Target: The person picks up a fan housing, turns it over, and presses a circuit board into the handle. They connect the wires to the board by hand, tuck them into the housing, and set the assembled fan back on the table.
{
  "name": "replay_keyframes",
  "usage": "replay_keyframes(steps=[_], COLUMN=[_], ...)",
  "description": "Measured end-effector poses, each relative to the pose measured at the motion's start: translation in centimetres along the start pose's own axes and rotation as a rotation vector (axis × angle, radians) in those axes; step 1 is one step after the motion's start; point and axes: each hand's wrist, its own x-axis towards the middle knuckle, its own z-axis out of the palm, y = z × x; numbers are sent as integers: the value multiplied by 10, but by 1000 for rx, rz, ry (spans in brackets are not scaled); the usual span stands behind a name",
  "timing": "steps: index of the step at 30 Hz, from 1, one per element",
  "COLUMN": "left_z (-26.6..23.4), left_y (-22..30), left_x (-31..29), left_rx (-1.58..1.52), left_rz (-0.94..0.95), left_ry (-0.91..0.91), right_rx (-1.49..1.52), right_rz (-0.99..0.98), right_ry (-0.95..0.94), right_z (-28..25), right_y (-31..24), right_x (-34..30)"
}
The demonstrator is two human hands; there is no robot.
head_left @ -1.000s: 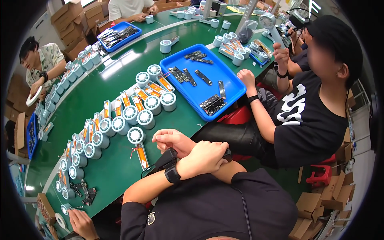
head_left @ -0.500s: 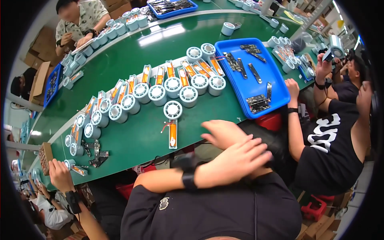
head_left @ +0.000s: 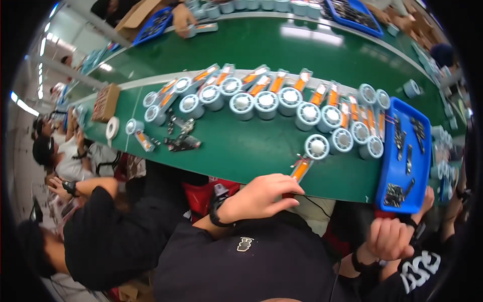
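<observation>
A black shirt (head_left: pixel 211 272) bears a small, pale-outlined emblem (head_left: pixel 245 244); black left wristband (head_left: pixel 215 213) and dark right wristband (head_left: pixel 360 262) circle the wrists.

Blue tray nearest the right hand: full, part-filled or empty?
Part-filled: the blue tray holds dark circuit boards, with bare bottom between them.

Left hand (head_left: pixel 261 197) is hiding nearest fan unit's (head_left: pixel 316 149) lower end; top edge is cropping far blue tray (head_left: pixel 359 28), parts (head_left: pixel 350 12) inside blurring.
</observation>
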Motion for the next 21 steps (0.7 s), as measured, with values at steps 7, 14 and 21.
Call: replay_keyframes(steps=[7, 14, 21], left_z=[11, 13, 44], left_y=[-5, 22, 57], left_x=[12, 37, 45], left_rx=[160, -298, -675], left_rz=[100, 396, 587], left_ry=[139, 177, -637], right_rx=[855, 1180, 2105], right_rz=[8, 5, 271], right_ry=[137, 83, -625], right_z=[55, 120, 146], right_y=[16, -9, -27], right_x=[20, 71, 72])
